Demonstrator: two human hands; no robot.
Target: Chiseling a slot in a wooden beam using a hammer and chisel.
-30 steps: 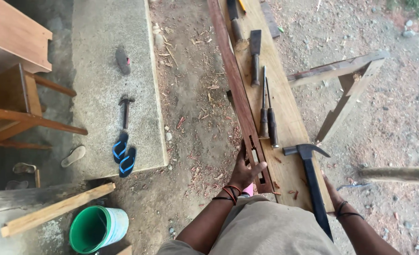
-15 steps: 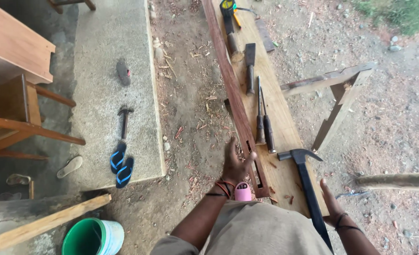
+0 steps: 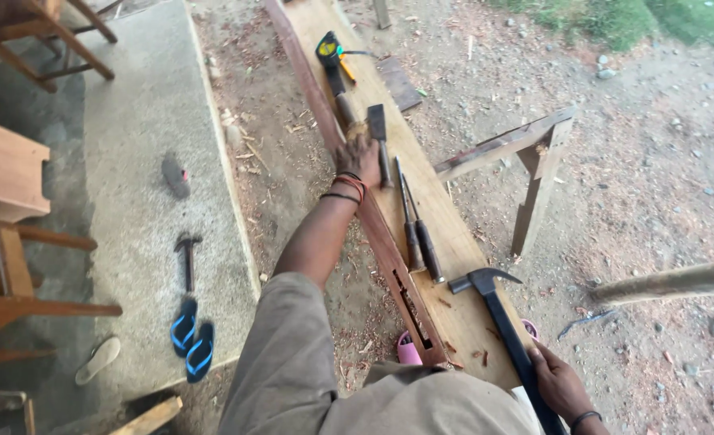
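Two hands show in the head view, both ours. We reach our left hand (image 3: pixel 360 158) far forward along the long wooden plank (image 3: pixel 453 242), and it lies knuckles up on the dark reddish rail (image 3: pixel 385 242) that runs along the plank's left edge. Its fingers curl down near a wooden-handled tool (image 3: pixel 347 107) and just beside a broad chisel (image 3: pixel 379 137); we cannot tell whether they grip anything. Bands circle that wrist.

Our right hand (image 3: pixel 558 385) is closed around the black handle of a hammer (image 3: pixel 498 318), whose head rests on the plank near its close end. Two slim chisels (image 3: pixel 418 229) lie side by side on the plank between the hands. Farther up we see a tape measure (image 3: pixel 329 51). A slot is cut in the rail near us.

Left of the plank, on the concrete slab (image 3: pixel 139 145), lie a second hammer (image 3: pixel 188 258) and a pair of blue sandals (image 3: pixel 192 338). A wooden trestle (image 3: pixel 526 169) stands to the right on the dirt.
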